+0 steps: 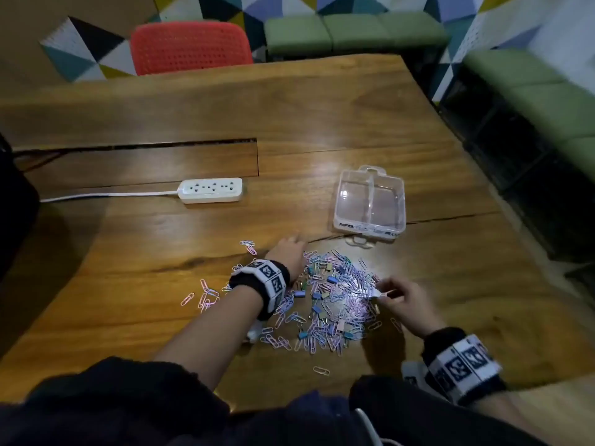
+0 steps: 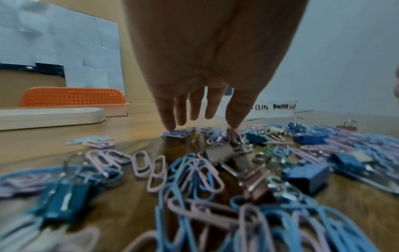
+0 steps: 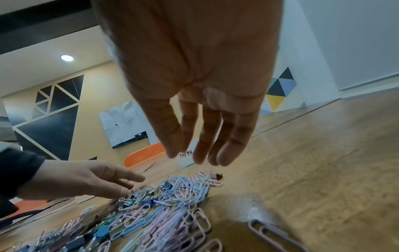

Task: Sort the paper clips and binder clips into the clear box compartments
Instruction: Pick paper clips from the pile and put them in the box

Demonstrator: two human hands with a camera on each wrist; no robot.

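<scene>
A mixed pile of pastel paper clips and small binder clips (image 1: 335, 297) lies on the wooden table (image 1: 322, 117). The empty clear box (image 1: 370, 204), with a divider and handwritten labels, stands just beyond the pile. My left hand (image 1: 294, 244) reaches over the pile's far left edge. In the left wrist view its straight fingertips (image 2: 170, 127) touch clips in the pile (image 2: 215, 170). My right hand (image 1: 381, 292) hovers at the pile's right side. In the right wrist view its fingers (image 3: 228, 153) hang relaxed above the clips (image 3: 172, 196) and hold nothing.
A white power strip (image 1: 211, 189) with its cord lies at the left, beside a cable slot (image 1: 135, 156) in the table. Loose pink clips (image 1: 203, 294) are scattered left of my left wrist. A red chair (image 1: 190, 48) stands behind the table, green benches (image 1: 531, 101) to the right.
</scene>
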